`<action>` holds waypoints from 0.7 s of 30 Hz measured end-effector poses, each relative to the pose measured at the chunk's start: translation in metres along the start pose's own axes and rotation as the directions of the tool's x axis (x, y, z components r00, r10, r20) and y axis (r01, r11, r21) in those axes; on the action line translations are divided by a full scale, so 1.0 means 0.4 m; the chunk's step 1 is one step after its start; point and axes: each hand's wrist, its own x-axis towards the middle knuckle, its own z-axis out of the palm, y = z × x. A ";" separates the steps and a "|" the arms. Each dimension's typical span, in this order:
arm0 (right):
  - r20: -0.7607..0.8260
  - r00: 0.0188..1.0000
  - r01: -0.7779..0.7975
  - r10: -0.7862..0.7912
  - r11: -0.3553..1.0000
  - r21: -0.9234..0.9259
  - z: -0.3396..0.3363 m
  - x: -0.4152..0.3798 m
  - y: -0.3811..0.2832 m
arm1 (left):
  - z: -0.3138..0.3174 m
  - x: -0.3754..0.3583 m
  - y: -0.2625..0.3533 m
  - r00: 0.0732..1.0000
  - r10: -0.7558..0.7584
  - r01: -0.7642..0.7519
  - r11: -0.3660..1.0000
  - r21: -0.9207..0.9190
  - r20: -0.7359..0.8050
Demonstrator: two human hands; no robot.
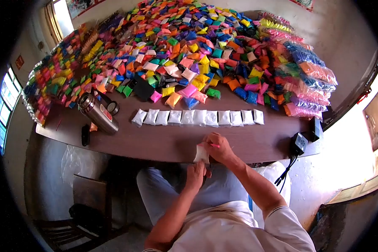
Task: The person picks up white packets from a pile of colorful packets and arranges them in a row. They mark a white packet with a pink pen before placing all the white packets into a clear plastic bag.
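Head view, left hand (195, 175): pinching the bottom edge of the white packet between thumb and fingers, lower centre of the frame.
Right hand (218, 147): curling its fingers around a slim pink item (214, 145), touching the packet's upper right side.
White packet (201, 154): hanging at the near edge of the brown table (256, 140).
White row (199, 118): lying side by side across the centre, above the hands.
Coloured packets (197, 46): heaping across the top.
Steel flask (98, 112): leaning, left of the row.
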 end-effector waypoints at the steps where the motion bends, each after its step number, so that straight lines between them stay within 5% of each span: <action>1: -0.008 0.993 -0.111 0.114 0.980 0.168 -0.012 -0.003 -0.006 | -0.005 -0.005 0.001 0.999 -0.035 0.035 0.999 0.026 -0.012; 2: 0.002 0.975 -0.209 0.220 0.922 0.327 -0.031 -0.004 -0.010 | -0.004 -0.003 0.004 0.998 -0.066 0.067 0.997 0.047 -0.023; 6: 0.028 0.985 -0.170 0.171 0.919 0.357 -0.062 -0.066 -0.016 | -0.007 -0.003 -0.025 0.998 -0.055 0.054 0.997 -0.051 -0.017; 8: -0.029 0.995 0.101 -0.098 0.974 0.202 -0.050 -0.089 -0.022 | -0.002 0.004 -0.029 0.998 -0.063 0.061 0.996 -0.067 -0.022; 11: -0.027 0.987 0.161 -0.161 0.987 0.002 -0.041 -0.092 -0.017 | -0.005 0.007 -0.046 0.998 -0.067 0.066 0.995 -0.077 -0.012; 21: -0.036 0.998 0.047 -0.044 0.995 0.083 -0.050 -0.060 -0.015 | -0.002 0.005 -0.002 0.997 -0.070 0.070 0.997 0.007 0.008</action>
